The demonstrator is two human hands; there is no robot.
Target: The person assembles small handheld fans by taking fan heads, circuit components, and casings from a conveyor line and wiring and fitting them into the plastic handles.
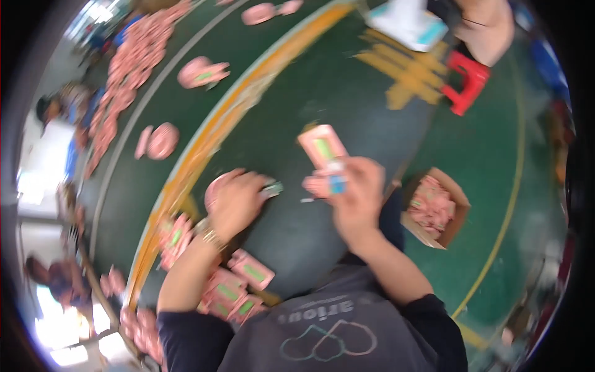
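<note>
My right hand [358, 195] is closed on a pink rectangular piece [322, 144] with a green patch, raised over the dark work surface [291, 242]. By the same fingers are a small blue item [336, 184] and a ribbed pink part [316, 185], both blurred. To the left, my left hand [237, 199] curls over a pink rounded piece [212, 191], mostly hidden beneath the palm. A small grey-green end [271, 188] sticks out past its fingertips. Close to my left forearm lies a pile of pink pieces with green patches [226, 291].
Beyond an orange-taped edge [232, 102], a green belt carries pink pieces [203, 73] and a long pink heap [133, 62]. A cardboard box [455, 217] of pink parts stands at right. A red tool-like object [466, 82] lies near another person's arm [489, 31].
</note>
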